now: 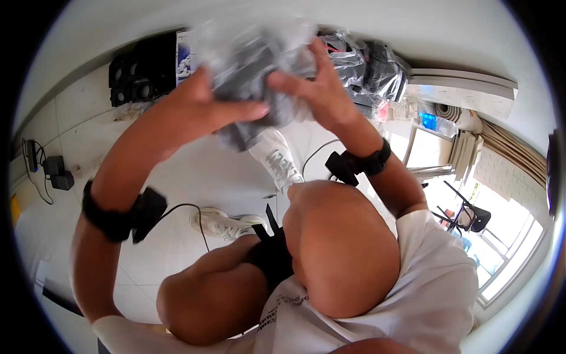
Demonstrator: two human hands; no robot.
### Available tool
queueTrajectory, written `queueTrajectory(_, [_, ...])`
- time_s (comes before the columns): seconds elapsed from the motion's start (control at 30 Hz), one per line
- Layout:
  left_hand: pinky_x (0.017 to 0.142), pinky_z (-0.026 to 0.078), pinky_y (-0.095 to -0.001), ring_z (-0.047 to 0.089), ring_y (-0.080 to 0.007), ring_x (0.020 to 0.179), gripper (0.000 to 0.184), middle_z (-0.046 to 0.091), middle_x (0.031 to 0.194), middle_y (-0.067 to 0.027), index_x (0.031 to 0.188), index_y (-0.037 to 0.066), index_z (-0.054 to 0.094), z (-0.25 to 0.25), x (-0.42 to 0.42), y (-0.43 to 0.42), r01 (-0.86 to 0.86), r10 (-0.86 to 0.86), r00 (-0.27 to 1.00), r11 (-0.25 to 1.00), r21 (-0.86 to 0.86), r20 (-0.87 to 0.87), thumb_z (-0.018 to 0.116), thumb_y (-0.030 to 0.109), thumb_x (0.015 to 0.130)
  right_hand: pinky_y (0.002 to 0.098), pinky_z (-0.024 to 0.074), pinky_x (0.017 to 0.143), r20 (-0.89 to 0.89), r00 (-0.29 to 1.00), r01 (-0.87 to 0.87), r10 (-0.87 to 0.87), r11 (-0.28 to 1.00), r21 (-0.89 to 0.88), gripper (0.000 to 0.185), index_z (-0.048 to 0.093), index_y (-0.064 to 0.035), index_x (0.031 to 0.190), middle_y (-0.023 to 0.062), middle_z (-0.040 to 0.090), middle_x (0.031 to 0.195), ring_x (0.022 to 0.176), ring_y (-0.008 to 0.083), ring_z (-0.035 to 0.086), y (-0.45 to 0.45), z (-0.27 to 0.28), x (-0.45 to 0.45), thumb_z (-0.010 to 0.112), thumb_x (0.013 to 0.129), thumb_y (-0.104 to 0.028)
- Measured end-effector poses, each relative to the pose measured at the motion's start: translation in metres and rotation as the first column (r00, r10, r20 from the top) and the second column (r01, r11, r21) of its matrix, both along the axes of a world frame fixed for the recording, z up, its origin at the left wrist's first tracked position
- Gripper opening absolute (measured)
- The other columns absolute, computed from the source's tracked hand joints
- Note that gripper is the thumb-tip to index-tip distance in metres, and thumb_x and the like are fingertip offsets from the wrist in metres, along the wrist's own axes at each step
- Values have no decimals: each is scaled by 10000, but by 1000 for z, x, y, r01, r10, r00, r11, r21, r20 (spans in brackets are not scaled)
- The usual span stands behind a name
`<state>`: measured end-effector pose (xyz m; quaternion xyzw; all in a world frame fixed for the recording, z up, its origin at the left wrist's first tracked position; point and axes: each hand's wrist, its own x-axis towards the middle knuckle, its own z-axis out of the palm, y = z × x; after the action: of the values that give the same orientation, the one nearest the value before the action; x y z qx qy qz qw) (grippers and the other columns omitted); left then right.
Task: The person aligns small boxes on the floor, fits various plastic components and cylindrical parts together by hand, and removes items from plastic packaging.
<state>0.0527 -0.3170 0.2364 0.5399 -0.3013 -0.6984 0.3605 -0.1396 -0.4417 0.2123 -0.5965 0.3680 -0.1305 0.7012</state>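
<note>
Between my two hands is a dark grey object wrapped in clear plastic (250, 68), raised in front of me near the wall. Motion blur and the wrapping hide what kind of thing it is. My left hand (215, 106) grips it from the left and below, its thumb lying across the front. On the other side my right hand (315, 88) holds it, thumb against the plastic and fingers round the far edge. Each wrist wears a black strap with a small dark device, the left one (147, 213) trailing a cable.
Black items with round openings (141, 76) stand along the wall at left, by a printed box (184, 56). Plastic-wrapped dark goods (383, 71) lie at right, near stacked boards (463, 82). Black adapters with cables (57, 171) rest on the floor. My knees and white shoes (280, 165) are below.
</note>
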Motion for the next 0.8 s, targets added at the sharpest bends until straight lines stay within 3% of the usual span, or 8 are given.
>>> queueTrajectory(0.13, [718,529,-294,647,-154,973,784,646,1142,-56,1414,92,399,-19,-50,-66,73,-75,996,996,51,54,778,429,816,369,544,903,-48,922,387,-385,909,151,776,362,-25,1373,134,574,1225,1098,249,608,-27,-8,-55,835,769,-140])
queueTrajectory(0.27, [730,544,-294,649,-166,978,822,644,1147,-67,1427,79,373,-60,-101,-121,141,-138,987,990,-20,84,790,427,810,364,551,893,-41,866,500,-498,859,116,727,378,-32,1361,135,580,1218,1091,248,613,-62,-25,-110,812,780,-86])
queueTrajectory(0.4, [767,556,-313,642,-192,1012,858,620,1190,-104,1443,67,350,-108,-142,-176,173,-171,985,973,-154,25,812,395,798,320,544,857,-49,800,599,-598,801,7,777,389,32,1357,128,593,1198,1051,205,615,-102,-64,-148,851,763,-162])
queueTrajectory(0.43, [773,562,-315,638,-192,1033,875,605,1211,-120,1447,57,341,-119,-148,-186,81,-62,991,985,-153,121,821,380,791,298,530,860,-51,749,655,-660,750,-89,785,412,38,1354,134,589,1209,1039,191,611,-113,-91,-158,864,753,-185])
queueTrajectory(0.53, [822,556,-340,620,-217,1089,901,579,1245,-166,1454,37,324,-153,-157,-207,-27,118,948,956,-293,297,829,363,782,312,514,868,-20,725,669,-688,711,-215,821,432,37,1345,145,585,1206,1046,204,605,-135,-118,-155,886,726,-255])
queueTrajectory(0.6, [864,545,-362,606,-242,1125,911,568,1259,-195,1456,28,316,-168,-162,-192,-28,179,914,922,-385,364,828,361,780,362,464,954,-124,693,588,-710,657,-472,834,440,32,1341,178,559,1227,1150,261,550,-130,-119,-145,875,726,-326])
queueTrajectory(0.67, [980,481,-413,571,-325,1178,884,547,1264,-253,1445,11,319,-168,-168,-179,82,329,747,816,-572,577,812,324,781,387,419,1001,-144,659,508,-738,578,-638,835,439,27,1343,198,533,1252,1206,300,495,-121,-116,-134,862,731,-353])
queueTrajectory(0.8, [1042,434,-446,505,-402,1255,783,469,1342,-297,1452,64,338,-168,-156,-159,110,322,795,756,-645,514,743,256,810,500,294,1095,-79,646,285,-759,336,-898,726,422,6,1370,238,438,1353,1307,404,363,-108,-121,-130,758,838,-356])
